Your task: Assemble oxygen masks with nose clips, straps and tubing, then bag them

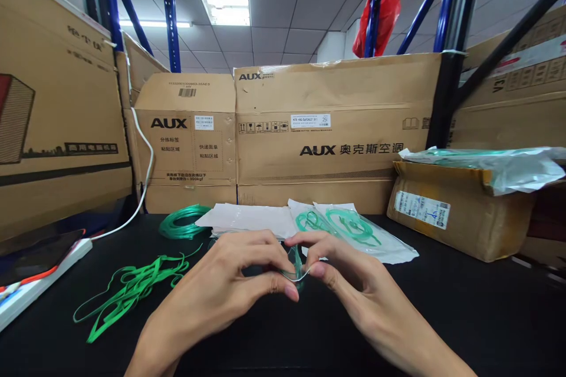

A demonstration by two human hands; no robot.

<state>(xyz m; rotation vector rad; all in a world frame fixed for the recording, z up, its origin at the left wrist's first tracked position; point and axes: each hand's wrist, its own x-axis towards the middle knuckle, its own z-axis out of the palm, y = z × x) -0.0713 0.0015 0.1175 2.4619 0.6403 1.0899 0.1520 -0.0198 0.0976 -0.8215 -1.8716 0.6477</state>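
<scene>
My left hand point(230, 283) and my right hand point(349, 277) meet over the black table point(464, 312), both pinching a small clear plastic part with green tubing point(297, 268) between thumbs and fingertips. Most of that part is hidden by my fingers. Just behind my hands lie clear bags holding coiled green tubing point(349, 227) and a stack of empty clear bags point(247, 218). A loose coil of green tubing point(181, 222) rests to the left of the stack. A tangle of flat green straps point(128, 291) lies on the table left of my left hand.
Large AUX cardboard boxes point(336, 129) wall off the back of the table. An open carton with a plastic liner point(460, 206) stands at the right. A white power strip point(39, 280) and white cable point(145, 177) lie at the left edge. Blue rack posts rise behind.
</scene>
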